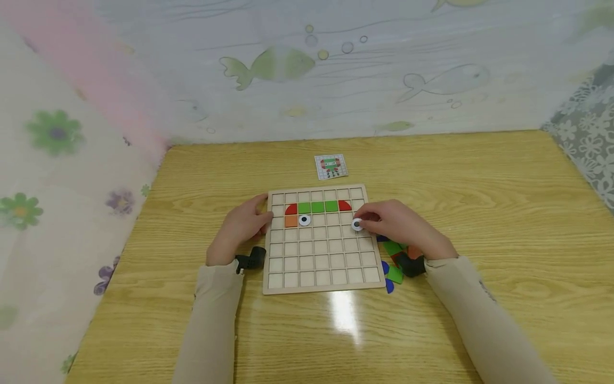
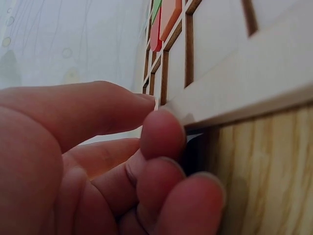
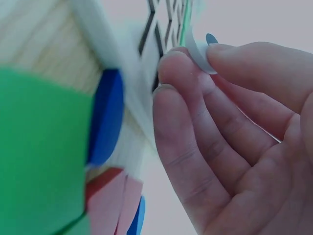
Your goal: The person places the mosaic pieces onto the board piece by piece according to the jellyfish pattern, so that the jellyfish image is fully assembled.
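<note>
Prob. early stage: on the wooden board (image 1: 322, 263), the 2nd row from the far side is showing red quarter-rounds (image 1: 291, 209) at both ends w/ three green squares (image 1: 318, 207) between. Next row nearer is holding just an orange square (image 1: 291, 221) + one eye disc (image 1: 304, 220), both toward L; nearer rows are sitting bare. Pattern card (image 1: 331, 167) beyond the far edge is showing more below its eyes, so most of it seems left. Loose pcs (image 1: 395, 274) (green, blue etc.) are lying just R of the board, some partly under the R wrist.

R hand (image 1: 395, 218) is hovering at the board's R side, thumb + finger pinching a second eye disc (image 1: 356, 224) above that row's R end, other fingers curving loosely. L hand (image 1: 244, 221) is resting at the L edge, fingers half-curled, touching it; can't tell if it's truly gripping.
</note>
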Action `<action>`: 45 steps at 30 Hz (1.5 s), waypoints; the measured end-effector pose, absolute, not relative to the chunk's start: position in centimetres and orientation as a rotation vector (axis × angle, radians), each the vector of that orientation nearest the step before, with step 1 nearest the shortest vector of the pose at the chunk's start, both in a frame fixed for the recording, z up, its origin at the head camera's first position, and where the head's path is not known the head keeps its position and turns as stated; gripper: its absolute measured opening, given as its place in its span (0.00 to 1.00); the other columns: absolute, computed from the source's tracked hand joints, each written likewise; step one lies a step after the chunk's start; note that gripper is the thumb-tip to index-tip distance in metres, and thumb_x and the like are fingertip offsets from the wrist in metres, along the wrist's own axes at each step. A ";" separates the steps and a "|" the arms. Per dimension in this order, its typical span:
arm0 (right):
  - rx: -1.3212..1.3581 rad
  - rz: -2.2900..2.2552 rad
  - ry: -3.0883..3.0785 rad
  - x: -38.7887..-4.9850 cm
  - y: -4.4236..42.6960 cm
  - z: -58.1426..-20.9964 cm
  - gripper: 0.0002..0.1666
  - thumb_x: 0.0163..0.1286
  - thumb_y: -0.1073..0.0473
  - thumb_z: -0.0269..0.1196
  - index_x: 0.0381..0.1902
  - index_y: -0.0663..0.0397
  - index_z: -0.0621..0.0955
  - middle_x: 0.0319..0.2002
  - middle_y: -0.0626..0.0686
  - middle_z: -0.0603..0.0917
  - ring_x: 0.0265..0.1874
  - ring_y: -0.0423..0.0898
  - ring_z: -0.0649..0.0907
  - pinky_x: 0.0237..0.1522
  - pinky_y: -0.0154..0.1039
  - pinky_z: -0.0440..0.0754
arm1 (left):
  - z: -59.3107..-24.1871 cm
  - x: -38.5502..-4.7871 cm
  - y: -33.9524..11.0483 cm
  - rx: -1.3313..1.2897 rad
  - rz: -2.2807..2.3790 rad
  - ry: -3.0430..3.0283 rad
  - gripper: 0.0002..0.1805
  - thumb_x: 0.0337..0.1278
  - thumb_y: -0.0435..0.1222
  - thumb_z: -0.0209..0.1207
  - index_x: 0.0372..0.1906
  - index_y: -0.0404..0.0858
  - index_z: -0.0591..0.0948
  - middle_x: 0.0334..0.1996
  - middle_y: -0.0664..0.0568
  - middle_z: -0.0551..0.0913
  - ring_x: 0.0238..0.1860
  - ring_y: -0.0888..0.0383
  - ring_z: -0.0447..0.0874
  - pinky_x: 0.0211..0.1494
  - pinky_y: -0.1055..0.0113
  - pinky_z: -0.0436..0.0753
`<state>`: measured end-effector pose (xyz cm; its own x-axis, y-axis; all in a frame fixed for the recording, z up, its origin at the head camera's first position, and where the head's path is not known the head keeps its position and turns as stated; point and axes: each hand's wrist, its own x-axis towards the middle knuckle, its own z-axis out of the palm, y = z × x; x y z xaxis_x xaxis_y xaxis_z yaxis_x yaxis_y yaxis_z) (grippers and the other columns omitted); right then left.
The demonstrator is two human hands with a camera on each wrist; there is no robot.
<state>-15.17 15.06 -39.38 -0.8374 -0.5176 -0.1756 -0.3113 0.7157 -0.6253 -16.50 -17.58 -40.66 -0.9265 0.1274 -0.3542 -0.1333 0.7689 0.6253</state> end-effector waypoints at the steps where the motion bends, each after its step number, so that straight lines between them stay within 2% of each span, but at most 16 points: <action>1: -0.640 -0.860 2.578 -15.2 14.9 -39.3 0.12 0.63 0.51 0.56 0.43 0.44 0.80 0.32 0.43 0.80 0.27 0.40 0.76 0.34 0.37 0.74 | -40.7 -16.5 -17.5 -0.006 0.959 2.583 0.32 0.59 0.44 0.49 0.68 0.49 0.54 0.20 0.51 0.78 0.16 0.57 0.74 0.24 0.65 0.75; 5: -0.616 -0.888 2.554 -15.6 14.4 -39.1 0.11 0.63 0.51 0.56 0.42 0.44 0.80 0.31 0.44 0.81 0.26 0.41 0.77 0.32 0.37 0.75 | -40.6 -16.5 -17.4 -0.010 0.971 2.569 0.32 0.59 0.43 0.49 0.68 0.48 0.54 0.21 0.50 0.78 0.16 0.57 0.74 0.24 0.65 0.76; 17: -0.583 -0.945 2.573 -16.6 13.1 -39.2 0.10 0.64 0.50 0.56 0.40 0.43 0.79 0.31 0.46 0.80 0.30 0.43 0.76 0.39 0.39 0.72 | -40.6 -16.3 -17.4 -0.008 0.954 2.576 0.33 0.59 0.43 0.50 0.68 0.47 0.54 0.20 0.50 0.78 0.15 0.57 0.74 0.24 0.65 0.75; 24: -0.590 -0.981 2.554 -17.1 12.4 -39.8 0.12 0.64 0.51 0.56 0.43 0.45 0.78 0.32 0.45 0.80 0.29 0.42 0.77 0.40 0.40 0.73 | -40.5 -16.3 -17.4 -0.008 0.948 2.576 0.33 0.59 0.43 0.50 0.68 0.47 0.54 0.19 0.50 0.78 0.16 0.57 0.75 0.23 0.65 0.76; 32: -0.622 -0.943 2.583 -17.1 11.6 -40.2 0.11 0.64 0.51 0.55 0.42 0.45 0.78 0.30 0.45 0.79 0.28 0.42 0.76 0.39 0.40 0.72 | -40.6 -16.5 -17.4 -0.007 0.925 2.592 0.33 0.59 0.44 0.50 0.69 0.47 0.53 0.19 0.51 0.78 0.15 0.57 0.74 0.24 0.65 0.75; 38: -0.605 -0.908 2.658 -17.0 10.7 -40.5 0.11 0.63 0.51 0.56 0.41 0.46 0.79 0.33 0.45 0.80 0.33 0.43 0.76 0.40 0.40 0.72 | -40.6 -16.5 -17.4 -0.010 0.927 2.595 0.33 0.59 0.44 0.50 0.68 0.48 0.53 0.19 0.51 0.78 0.15 0.56 0.74 0.23 0.65 0.74; 45: -0.657 -0.865 2.711 -16.9 10.1 -40.6 0.10 0.63 0.54 0.57 0.40 0.49 0.81 0.34 0.47 0.79 0.33 0.44 0.74 0.39 0.40 0.71 | -40.7 -16.6 -17.5 -0.005 0.937 2.593 0.33 0.59 0.44 0.50 0.68 0.48 0.54 0.19 0.51 0.78 0.15 0.56 0.74 0.23 0.64 0.74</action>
<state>-16.94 10.12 -40.64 -0.8758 -0.4773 -0.0720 -0.3475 0.7270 -0.5922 -16.57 -17.51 -40.67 -0.9271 0.1240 -0.3537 -0.1307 0.7774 0.6152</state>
